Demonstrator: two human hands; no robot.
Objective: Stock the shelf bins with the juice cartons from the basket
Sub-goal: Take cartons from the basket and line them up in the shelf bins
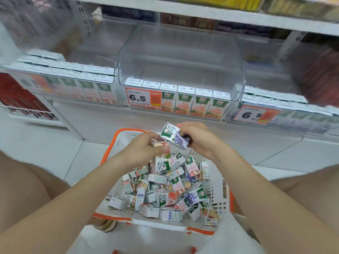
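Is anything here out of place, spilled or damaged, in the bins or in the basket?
Nothing looks spilled or damaged. The cartons in the basket lie jumbled at all angles, flavours mixed, as loose stock would. The middle bin holds only one front row of orange cartons, upright and even.

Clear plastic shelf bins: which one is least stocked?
The middle clear plastic bin: only one front row of orange-fruit cartons, bare behind. The left bin and right bin hold several rows.
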